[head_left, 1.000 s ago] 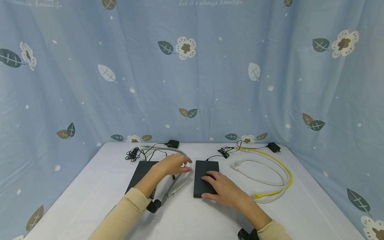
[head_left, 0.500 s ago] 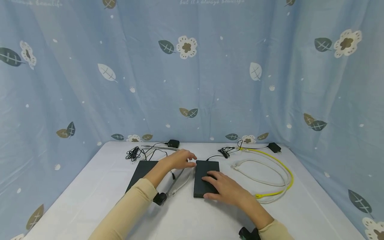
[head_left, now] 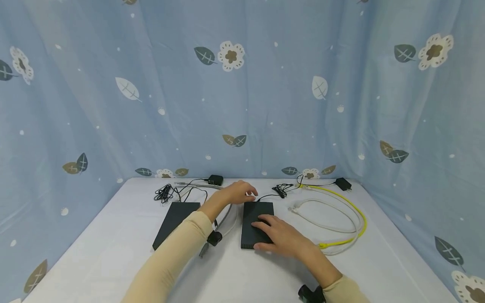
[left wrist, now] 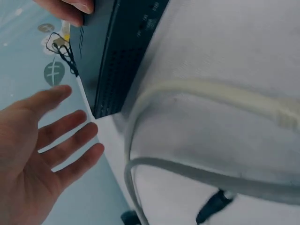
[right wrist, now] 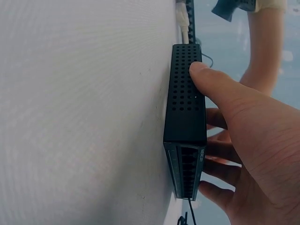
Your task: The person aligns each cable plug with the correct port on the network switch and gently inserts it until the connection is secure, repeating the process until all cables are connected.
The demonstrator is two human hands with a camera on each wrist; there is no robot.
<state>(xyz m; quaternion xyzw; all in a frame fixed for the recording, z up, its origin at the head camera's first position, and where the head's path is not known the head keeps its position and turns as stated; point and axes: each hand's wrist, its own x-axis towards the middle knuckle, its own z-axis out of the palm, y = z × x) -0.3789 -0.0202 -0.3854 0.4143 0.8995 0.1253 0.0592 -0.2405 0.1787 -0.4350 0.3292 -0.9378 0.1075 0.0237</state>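
Note:
In the head view a black network switch (head_left: pixel 248 227) lies flat on the white table. My right hand (head_left: pixel 282 240) holds its near right part, fingertips on top. The right wrist view shows the thumb of my right hand (right wrist: pixel 253 136) against the switch's perforated side (right wrist: pixel 183 89). My left hand (head_left: pixel 235 193) is over the switch's far left corner, with nothing in its grip; its fingers are spread apart in the left wrist view. Close by, a grey cable (left wrist: pixel 197 171) and a white cable (left wrist: pixel 206 89) curve over the table. My left arm partly covers them in the head view.
A second black box (head_left: pixel 176 221) lies at the left, partly behind my left sleeve. Black power adapters (head_left: pixel 215 180) with bundled cords are at the back. To the right are a yellow cable (head_left: pixel 360 210) and looped white cables (head_left: pixel 333 229). A patterned blue curtain (head_left: pixel 242 105) hangs behind.
My left hand has moved right and away from me, from the grey cable to the switch's far corner. The right hand has stayed at the switch.

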